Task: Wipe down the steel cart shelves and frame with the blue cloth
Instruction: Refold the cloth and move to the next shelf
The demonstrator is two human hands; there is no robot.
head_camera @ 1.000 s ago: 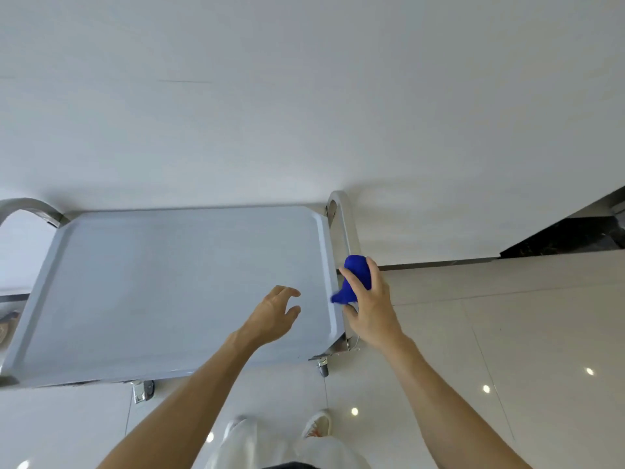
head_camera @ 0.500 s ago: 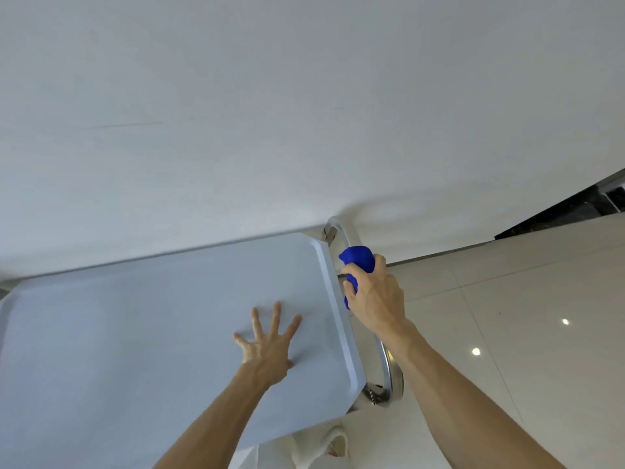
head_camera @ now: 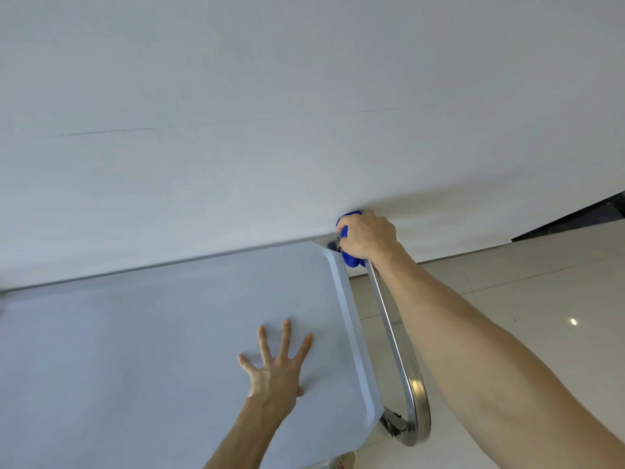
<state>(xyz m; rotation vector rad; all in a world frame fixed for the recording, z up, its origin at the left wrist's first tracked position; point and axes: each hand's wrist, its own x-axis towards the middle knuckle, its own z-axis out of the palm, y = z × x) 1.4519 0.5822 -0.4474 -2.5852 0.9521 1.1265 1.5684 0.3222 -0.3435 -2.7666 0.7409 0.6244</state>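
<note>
The steel cart's top shelf (head_camera: pixel 142 350) fills the lower left, with a raised rim along its right side. A polished tubular handle (head_camera: pixel 399 360) loops beside that rim. My right hand (head_camera: pixel 368 236) grips the blue cloth (head_camera: pixel 351 260) around the handle's far end, close to the wall. The cloth bulges out above and below my fingers. My left hand (head_camera: pixel 275 370) rests flat on the shelf with its fingers spread.
A plain white wall (head_camera: pixel 304 113) stands right behind the cart. Glossy pale floor tiles (head_camera: pixel 541 299) spread to the right. A dark opening (head_camera: pixel 581 214) shows at the far right edge. A shoe tip (head_camera: pixel 341 462) peeks out below the shelf.
My right hand has slid the cloth along the handle from its near part to the far end by the wall. My left hand has come down flat on the shelf.
</note>
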